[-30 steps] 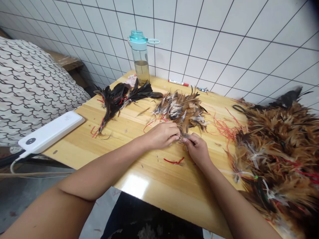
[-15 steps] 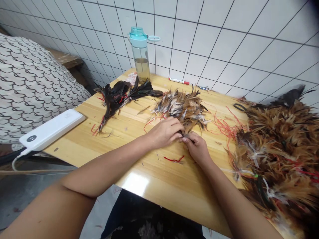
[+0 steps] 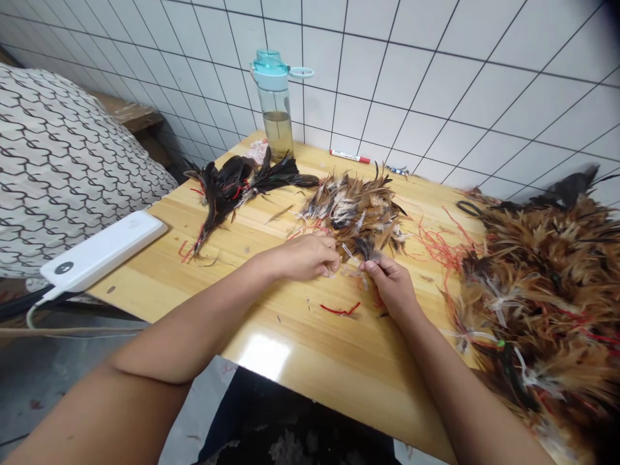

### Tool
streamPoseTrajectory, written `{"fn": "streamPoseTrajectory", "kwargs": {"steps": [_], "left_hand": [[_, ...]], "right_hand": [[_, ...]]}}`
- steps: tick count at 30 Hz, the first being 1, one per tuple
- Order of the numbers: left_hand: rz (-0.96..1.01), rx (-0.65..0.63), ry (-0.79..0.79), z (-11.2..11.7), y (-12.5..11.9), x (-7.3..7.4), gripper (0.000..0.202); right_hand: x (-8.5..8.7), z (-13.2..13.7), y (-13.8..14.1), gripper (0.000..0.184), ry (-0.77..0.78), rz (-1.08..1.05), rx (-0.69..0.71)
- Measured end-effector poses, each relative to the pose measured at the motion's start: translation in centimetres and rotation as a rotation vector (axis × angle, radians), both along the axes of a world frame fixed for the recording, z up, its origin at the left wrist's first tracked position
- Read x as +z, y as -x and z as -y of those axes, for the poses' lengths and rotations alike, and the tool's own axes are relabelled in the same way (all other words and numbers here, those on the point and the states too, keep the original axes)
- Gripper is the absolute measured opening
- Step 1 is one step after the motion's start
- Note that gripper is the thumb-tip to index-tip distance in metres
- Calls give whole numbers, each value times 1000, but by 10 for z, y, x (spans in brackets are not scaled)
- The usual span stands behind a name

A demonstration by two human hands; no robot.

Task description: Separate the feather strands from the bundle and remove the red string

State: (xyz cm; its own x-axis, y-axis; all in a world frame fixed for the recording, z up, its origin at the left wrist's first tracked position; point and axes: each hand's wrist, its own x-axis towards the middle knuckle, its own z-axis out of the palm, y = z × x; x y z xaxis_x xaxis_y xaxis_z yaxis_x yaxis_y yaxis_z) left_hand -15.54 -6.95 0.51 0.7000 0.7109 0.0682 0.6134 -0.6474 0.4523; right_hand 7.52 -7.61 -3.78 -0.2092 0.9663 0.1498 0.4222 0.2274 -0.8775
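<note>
Nearest, a bit of red string (image 3: 340, 310) is seen on the wooden table (image 3: 320, 368), at seven o'clock from a small feather tuft (image 3: 368, 249). The tuft is pinched between the thumb and fingers of the right hand (image 3: 394, 284), at five o'clock. It is best held firmly near its end, so that no feather is bent. At nine o'clock the left hand (image 3: 310, 258) is curled; whether its fingertips are pressed together, or anything is held, cannot be told. A thin white strip (image 3: 347, 250), seen between the hands, should be kept straight. At twelve, brown feathers (image 3: 356, 206) are piled.
</note>
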Motion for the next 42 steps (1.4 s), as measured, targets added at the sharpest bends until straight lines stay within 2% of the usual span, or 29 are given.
{"fn": "streamPoseTrajectory", "kwargs": {"steps": [5,8,13,18,24,33,42], "left_hand": [[-37,-5,-65,-1,-7,-6,18],[37,10,-92,-1,-6,-3,14],[208,103,98,4,-9,6,8],[308,132,180,7,-16,3,7],[308,102,68,7,-25,-9,9],[264,92,-56,7,-31,-15,12],[382,237,158,11,-34,-7,7]], "right_hand": [[1,0,1,23,-80,43,33],[0,0,2,22,-115,53,51],[-3,-1,1,20,-126,55,71],[-3,-2,1,21,-133,61,81],[-4,-2,3,20,-150,78,115],[-5,-1,5,15,-146,95,149],[-3,-1,5,19,-145,58,130]]}}
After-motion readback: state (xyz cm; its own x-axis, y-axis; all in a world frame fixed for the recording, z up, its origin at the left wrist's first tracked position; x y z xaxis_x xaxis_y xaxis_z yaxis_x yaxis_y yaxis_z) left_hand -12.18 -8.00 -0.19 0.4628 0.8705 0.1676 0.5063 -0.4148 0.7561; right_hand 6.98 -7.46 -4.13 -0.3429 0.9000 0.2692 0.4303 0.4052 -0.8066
